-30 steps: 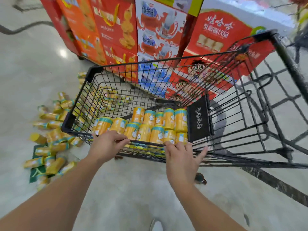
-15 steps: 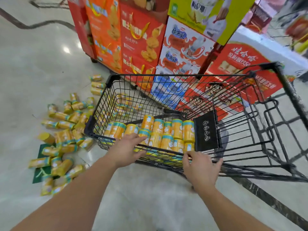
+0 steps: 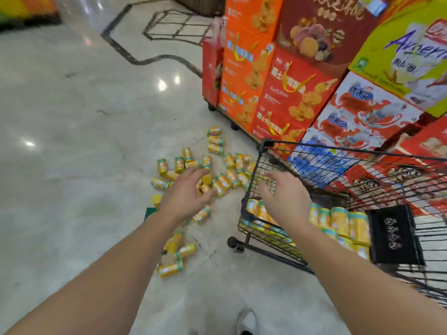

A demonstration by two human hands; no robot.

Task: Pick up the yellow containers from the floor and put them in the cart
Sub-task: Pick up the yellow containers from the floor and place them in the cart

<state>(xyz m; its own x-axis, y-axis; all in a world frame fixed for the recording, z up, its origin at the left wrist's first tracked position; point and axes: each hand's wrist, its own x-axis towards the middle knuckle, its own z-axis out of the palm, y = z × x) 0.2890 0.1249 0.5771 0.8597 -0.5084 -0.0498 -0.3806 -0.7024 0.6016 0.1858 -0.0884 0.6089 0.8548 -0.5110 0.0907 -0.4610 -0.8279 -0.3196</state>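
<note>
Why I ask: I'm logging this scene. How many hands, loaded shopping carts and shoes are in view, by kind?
Hands: 2 (left hand, right hand, both empty)
Loaded shopping cart: 1
Shoe: 1
Total: 4

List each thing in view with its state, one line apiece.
Floor containers: scattered, most lying on their sides.
Shopping cart: partly filled, on its wheels.
Cart containers: packed in rows.
Left hand: open, empty, over the floor containers.
Right hand: open, empty, at the shopping cart's corner.
Display boxes: stacked, closed.
</note>
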